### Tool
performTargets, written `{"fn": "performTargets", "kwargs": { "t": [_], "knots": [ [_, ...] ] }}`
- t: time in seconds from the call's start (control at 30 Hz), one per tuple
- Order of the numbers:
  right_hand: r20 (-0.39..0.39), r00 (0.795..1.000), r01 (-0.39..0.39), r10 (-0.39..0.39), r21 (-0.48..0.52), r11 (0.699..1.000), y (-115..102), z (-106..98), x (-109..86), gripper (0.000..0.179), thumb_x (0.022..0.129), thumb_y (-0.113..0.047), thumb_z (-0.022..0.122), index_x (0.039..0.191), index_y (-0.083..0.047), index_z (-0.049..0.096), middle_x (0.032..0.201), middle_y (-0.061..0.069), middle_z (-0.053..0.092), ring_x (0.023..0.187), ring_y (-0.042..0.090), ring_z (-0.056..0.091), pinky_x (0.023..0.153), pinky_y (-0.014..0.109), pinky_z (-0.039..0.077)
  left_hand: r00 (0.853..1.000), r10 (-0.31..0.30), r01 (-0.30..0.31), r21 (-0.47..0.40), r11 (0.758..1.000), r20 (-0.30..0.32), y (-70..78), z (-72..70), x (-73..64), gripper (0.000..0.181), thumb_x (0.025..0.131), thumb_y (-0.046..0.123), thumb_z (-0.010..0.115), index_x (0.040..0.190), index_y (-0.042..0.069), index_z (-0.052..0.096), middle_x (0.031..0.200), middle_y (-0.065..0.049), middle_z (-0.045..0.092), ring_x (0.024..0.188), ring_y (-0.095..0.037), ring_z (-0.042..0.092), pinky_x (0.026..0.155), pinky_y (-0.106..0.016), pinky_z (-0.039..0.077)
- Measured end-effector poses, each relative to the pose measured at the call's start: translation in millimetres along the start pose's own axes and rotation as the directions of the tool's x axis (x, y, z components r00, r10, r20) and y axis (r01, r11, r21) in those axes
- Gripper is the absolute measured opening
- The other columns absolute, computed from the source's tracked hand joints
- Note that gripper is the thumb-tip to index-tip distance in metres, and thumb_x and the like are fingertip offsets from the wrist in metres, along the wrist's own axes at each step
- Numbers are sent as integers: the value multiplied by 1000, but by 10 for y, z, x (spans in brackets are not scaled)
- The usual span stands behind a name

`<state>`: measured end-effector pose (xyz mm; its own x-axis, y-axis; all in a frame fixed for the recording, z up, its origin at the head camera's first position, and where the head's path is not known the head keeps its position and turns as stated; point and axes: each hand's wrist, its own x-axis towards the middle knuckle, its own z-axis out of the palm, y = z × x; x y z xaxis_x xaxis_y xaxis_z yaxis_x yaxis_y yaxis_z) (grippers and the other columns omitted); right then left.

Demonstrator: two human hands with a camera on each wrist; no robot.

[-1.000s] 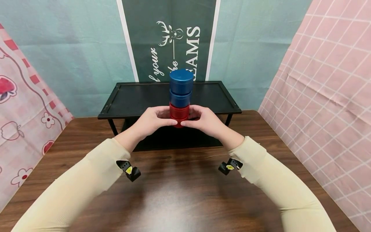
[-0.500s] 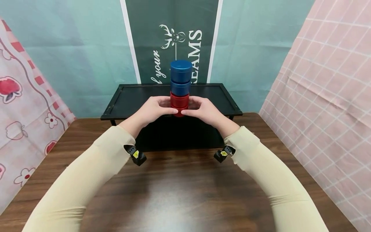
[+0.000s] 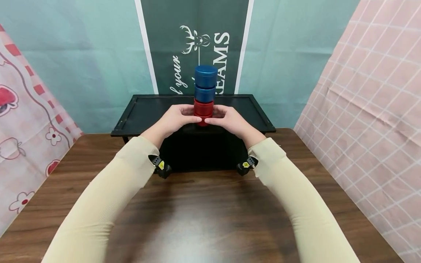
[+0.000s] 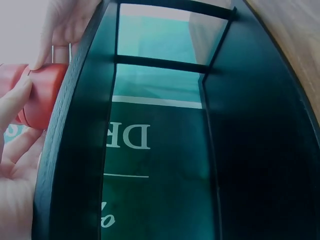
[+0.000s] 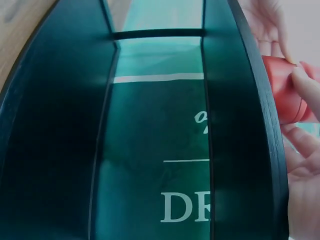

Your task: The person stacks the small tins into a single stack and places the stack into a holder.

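An upright stack of round tins, blue tins (image 3: 205, 82) over red tins (image 3: 203, 109), stands between my two hands at the black rack's top shelf. From the left, my left hand (image 3: 173, 119) holds the red part, thumb in front and fingers behind. My right hand (image 3: 232, 120) grips the same red part from the right in a like way. Both wrist views show the red tin (image 4: 46, 95) beside the shelf's edge, which hides its base. Whether the base touches the shelf I cannot tell.
The two-level black rack (image 3: 148, 111) stands at the back of the brown wooden table (image 3: 197, 215). Behind it hangs a green cloth (image 3: 105, 65) with white lettering. Pink-patterned cloths flank the table, one fruit cloth (image 3: 26, 138) left and one checked cloth (image 3: 368, 109) right.
Both hands have moved forward and up in the head view with the tin stack, from in front of the rack to its top shelf. Their hold on the red part is unchanged.
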<state>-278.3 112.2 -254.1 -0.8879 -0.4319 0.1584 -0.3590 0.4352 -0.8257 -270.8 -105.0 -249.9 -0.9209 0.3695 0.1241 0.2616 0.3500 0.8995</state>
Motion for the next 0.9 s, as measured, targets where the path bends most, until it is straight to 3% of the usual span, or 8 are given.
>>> {"fn": "performTargets", "kwargs": {
  "t": [0.43, 0.77, 0.9],
  "knots": [
    [9, 1000, 0, 0, -20, 1000, -119, 82, 8, 53, 86, -31, 67, 132, -10, 51, 124, 7, 58, 109, 19, 55, 98, 39, 42, 999, -35, 35, 68, 997, -3, 54, -82, -93, 56, 85, 28, 69, 134, 8, 51, 130, -8, 54, 122, -21, 46, 105, -44, 33],
    [1, 1000, 27, -27, -89, 996, -185, 77, 30, 56, 87, -33, 66, 135, -10, 49, 126, 6, 57, 109, 17, 55, 97, 36, 43, 999, -47, 47, 52, 998, 1, 123, -132, -85, 57, 85, 27, 69, 135, 8, 49, 131, -8, 54, 120, -20, 49, 104, -41, 34],
    [-6, 1000, -1, 1, -123, 992, -178, 29, 19, 63, 86, -37, 66, 138, -10, 44, 130, 6, 54, 113, 19, 54, 98, 38, 42, 999, -45, 46, 146, 988, -16, 158, -149, -113, 62, 87, 30, 66, 139, 7, 43, 133, -10, 52, 121, -22, 48, 104, -41, 35]
  ]
}}
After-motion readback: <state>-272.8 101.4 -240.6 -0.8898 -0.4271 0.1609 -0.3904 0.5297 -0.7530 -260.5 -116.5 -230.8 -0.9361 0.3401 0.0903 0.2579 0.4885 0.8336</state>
